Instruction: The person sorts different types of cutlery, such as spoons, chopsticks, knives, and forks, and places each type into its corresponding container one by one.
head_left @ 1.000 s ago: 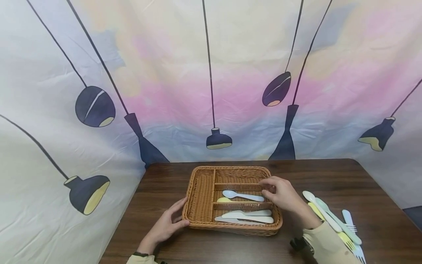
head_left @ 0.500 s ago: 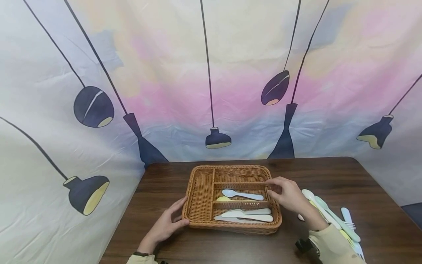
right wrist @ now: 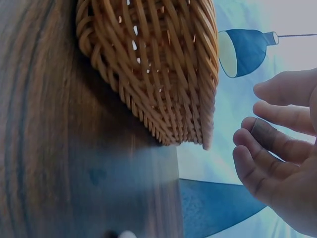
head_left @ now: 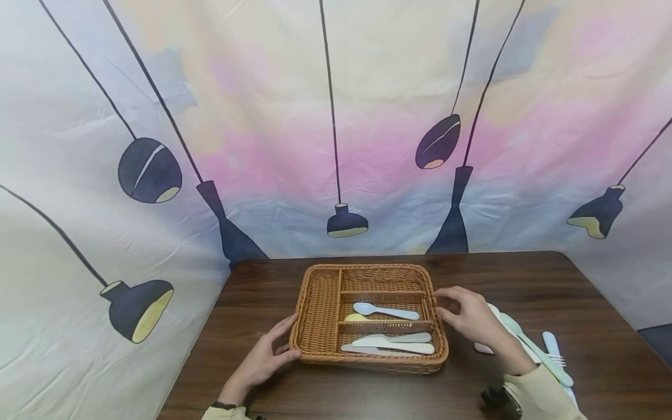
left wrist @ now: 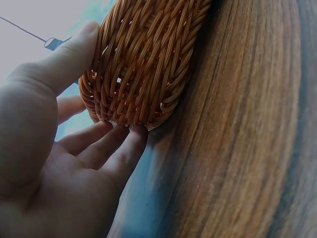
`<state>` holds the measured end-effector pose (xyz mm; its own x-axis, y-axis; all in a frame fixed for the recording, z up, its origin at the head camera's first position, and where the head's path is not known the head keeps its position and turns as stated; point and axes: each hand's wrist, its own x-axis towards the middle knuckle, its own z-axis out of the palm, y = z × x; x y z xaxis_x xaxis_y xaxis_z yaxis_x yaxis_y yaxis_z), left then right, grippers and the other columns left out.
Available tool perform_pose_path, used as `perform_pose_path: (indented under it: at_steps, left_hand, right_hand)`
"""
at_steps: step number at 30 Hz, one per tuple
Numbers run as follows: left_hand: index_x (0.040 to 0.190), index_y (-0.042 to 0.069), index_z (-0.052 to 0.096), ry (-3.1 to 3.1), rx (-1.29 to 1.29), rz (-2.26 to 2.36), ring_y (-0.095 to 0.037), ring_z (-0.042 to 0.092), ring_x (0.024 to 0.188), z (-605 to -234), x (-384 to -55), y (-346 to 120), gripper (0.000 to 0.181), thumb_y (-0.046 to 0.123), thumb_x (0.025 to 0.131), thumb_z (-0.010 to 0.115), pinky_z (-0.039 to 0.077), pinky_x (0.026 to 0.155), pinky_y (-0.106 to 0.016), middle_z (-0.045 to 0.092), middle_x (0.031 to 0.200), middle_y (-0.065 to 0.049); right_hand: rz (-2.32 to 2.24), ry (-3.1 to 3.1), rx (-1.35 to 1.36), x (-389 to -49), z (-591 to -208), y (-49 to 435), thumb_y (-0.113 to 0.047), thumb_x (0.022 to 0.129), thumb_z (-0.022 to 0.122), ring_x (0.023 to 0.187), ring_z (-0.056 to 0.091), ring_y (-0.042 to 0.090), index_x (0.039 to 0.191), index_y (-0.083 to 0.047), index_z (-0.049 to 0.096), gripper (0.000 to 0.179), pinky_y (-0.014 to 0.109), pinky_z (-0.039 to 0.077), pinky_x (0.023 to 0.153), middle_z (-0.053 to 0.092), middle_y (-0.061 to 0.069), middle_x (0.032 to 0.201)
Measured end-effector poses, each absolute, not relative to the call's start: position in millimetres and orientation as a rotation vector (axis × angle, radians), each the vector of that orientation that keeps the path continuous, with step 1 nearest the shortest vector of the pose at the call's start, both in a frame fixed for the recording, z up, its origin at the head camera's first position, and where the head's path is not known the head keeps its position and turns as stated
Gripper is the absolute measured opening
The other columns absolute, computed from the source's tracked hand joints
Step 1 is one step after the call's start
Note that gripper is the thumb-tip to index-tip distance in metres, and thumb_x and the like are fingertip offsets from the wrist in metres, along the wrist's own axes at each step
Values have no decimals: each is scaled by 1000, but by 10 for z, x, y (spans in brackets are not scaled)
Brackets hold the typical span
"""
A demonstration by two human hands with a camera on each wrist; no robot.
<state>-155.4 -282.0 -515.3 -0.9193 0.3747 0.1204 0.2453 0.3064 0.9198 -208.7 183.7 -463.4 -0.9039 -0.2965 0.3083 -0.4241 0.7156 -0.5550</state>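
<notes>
A brown wicker basket [head_left: 321, 309] with divided compartments sits on the table. My left hand [head_left: 263, 356] rests against its left end, thumb at the front corner; in the left wrist view its nearly straight fingers [left wrist: 126, 156] touch the woven wall. Off the right side hovers my right hand [head_left: 469, 315], fingers loosely bent with nothing held; the right wrist view shows a gap between it and the basket. A light blue spoon [head_left: 388, 311] and a yellow spoon [head_left: 357, 317] lie in the middle compartment. Several pale utensils, among them a white knife [head_left: 399, 345], lie in the front one.
Right of the basket, more plastic cutlery lies on the dark wooden table [head_left: 378, 392], including a green spoon [head_left: 535, 349] and a light blue fork [head_left: 552, 345]. My right forearm partly hides this pile. A cloth backdrop [head_left: 262, 116] with printed lamps hangs behind the table.
My right hand has moved right, from over the middle compartment to outside the basket's right rim. The left hand and the cutlery in the basket stay in place.
</notes>
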Motion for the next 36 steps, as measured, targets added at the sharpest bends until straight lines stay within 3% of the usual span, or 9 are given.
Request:
perform_pose_path:
  at_steps: [12, 20, 36]
  left_hand:
    - [154, 5, 26, 2434, 581, 1702, -39, 28, 141, -5145, -1563, -2821, 80, 10, 89, 71, 48, 103, -27, 21, 158, -23]
    - [154, 5, 25, 2432, 560, 1695, -41, 27, 141, -5138, -1558, -2812, 80, 10, 89, 71, 48, 105, -33, 20, 158, -23]
    - [154, 7, 26, 2447, 583, 1690, -40, 26, 141, -5151, -1563, -2820, 80, 11, 88, 71, 48, 105, -31, 20, 159, -23]
  right_hand:
    - [906, -2726, 525, -2016, -4680, 2041, -12, 87, 73, 84, 67, 15, 118, -11, 69, 31, 31, 59, 68, 68, 0, 106]
    - [883, -2758, 494, -1974, -4700, 2151, -15, 87, 73, 86, 67, 18, 118, -11, 68, 31, 31, 59, 68, 68, 3, 107]
    - [817, -2796, 439, -1883, -4703, 2333, -15, 86, 74, 84, 65, 17, 117, -10, 69, 31, 29, 58, 66, 68, 6, 108]
